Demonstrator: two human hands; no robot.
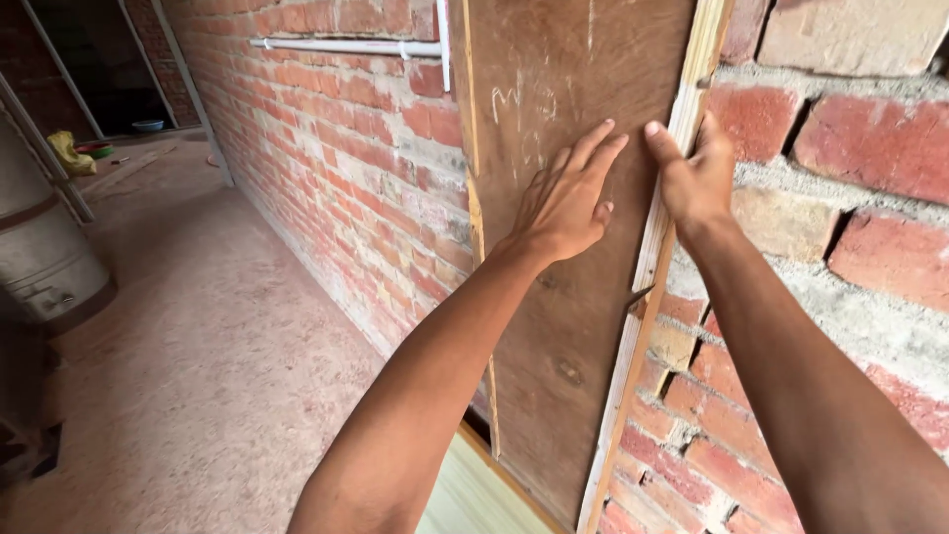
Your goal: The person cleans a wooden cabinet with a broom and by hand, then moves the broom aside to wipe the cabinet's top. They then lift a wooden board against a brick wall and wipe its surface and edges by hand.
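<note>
A brown plywood board [554,326] stands upright against the brick wall [336,168], edged on its right by a pale wooden strip [647,267]. My left hand [565,198] lies flat on the board's face, fingers spread and pointing up. My right hand [697,176] curls around the board's right edge and the strip, thumb on the front, fingers behind against the bricks. A bent nail [638,295] sticks out of the strip just below my right wrist.
Rough red bricks with grey mortar [840,198] fill the right. A white pipe [346,45] runs along the wall. A dusty reddish floor [198,336] stretches left, with a grey drum [40,247], a yellow cloth [67,150] and a doorway behind.
</note>
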